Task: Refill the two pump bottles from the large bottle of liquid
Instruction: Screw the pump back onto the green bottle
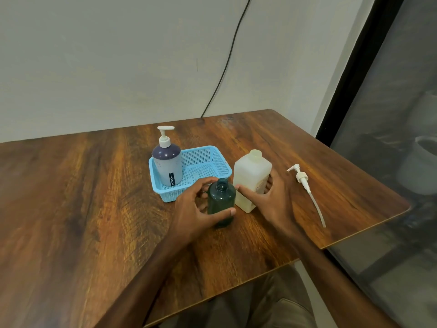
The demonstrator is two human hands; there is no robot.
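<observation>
A small dark green bottle (221, 200) stands uncapped on the wooden table (71, 197). My left hand (196, 209) grips it, thumb across its front. Just to its right stands the large translucent white bottle (250, 176), its neck uncapped, holding pale liquid. My right hand (272, 200) grips it round its lower right side, thumb on its front. A grey-purple pump bottle (167, 164) with a white pump head stands in the left end of a blue basket (208, 162). A loose white pump with its long tube (307, 188) lies on the table to the right.
The table's right edge (369, 228) runs close beyond the loose pump. A black cable (227, 60) hangs down the wall behind the table. A dark glass panel (390, 138) stands to the right, with pots behind it.
</observation>
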